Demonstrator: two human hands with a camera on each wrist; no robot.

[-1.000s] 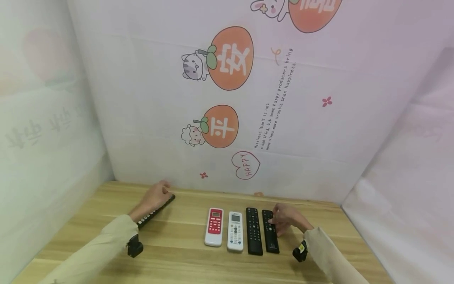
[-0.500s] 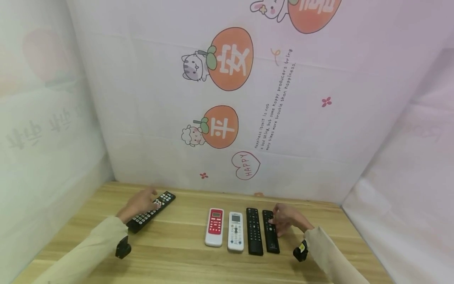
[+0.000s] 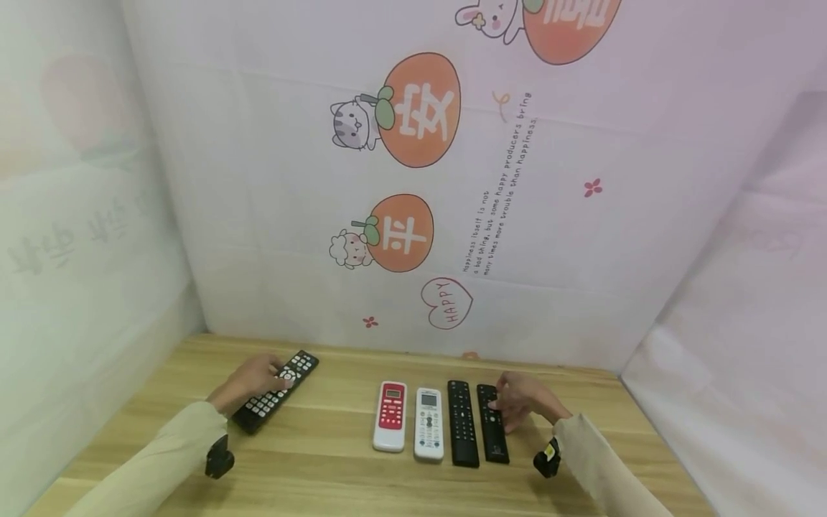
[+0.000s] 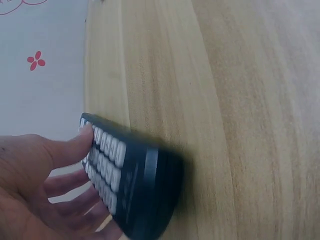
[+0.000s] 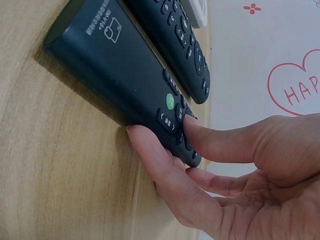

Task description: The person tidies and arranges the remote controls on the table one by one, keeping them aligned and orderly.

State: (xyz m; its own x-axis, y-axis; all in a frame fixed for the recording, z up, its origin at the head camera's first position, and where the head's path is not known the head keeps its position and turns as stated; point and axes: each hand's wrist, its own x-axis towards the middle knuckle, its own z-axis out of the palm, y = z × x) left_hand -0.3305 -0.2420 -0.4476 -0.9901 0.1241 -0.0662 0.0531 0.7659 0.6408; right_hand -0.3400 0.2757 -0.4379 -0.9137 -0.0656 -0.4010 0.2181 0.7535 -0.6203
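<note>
At the table's left, my left hand grips a black remote control with white buttons, its thumb on the keys and its fingers along the left side. In the left wrist view this remote control lies slantwise; whether its near end touches the table I cannot tell. On the right, my right hand pinches the upper part of a plain black remote control. The right wrist view shows the thumb on its buttons and the other fingers at its side, with the remote control close to the wood.
Left of the right-hand remote control stand a long black remote control, a white one and a red and white one, side by side. The wooden table meets a printed cloth backdrop behind.
The left-hand remote control has rolled from its edge to face up, and its near end has come slightly nearer. My left hand has shifted left and nearer. My right hand stays put.
</note>
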